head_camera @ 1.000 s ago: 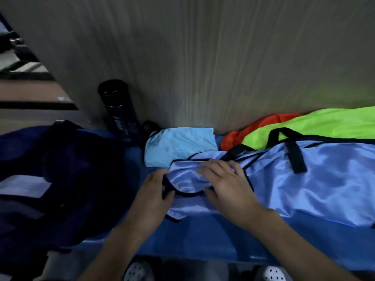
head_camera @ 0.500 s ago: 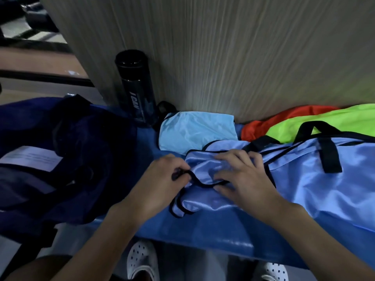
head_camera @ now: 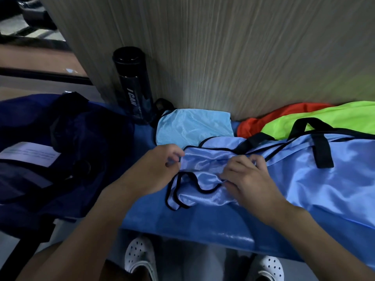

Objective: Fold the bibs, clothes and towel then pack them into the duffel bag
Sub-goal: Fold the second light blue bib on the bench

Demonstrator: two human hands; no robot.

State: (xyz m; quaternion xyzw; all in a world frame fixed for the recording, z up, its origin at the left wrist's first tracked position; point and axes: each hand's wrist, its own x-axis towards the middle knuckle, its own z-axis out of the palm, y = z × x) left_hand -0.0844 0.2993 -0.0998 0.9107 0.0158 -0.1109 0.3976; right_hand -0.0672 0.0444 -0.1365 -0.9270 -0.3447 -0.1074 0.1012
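A shiny lavender-blue bib with black trim lies spread along the blue bench. My left hand pinches the bib's left end. My right hand grips bunched fabric just to the right of it, fingers curled. A folded light-blue bib sits behind them against the wall. An orange bib and a neon-green bib lie at the back right. The dark navy duffel bag sits on the left.
A tall black bottle stands against the wood-grain wall, between the bag and the light-blue bib. The bench's front edge runs just below my hands. My white shoes show on the floor beneath.
My left hand has moved from the bib's lower edge up to its left end. My right hand has gone from flat to gripping bunched fabric. The view shifted left.
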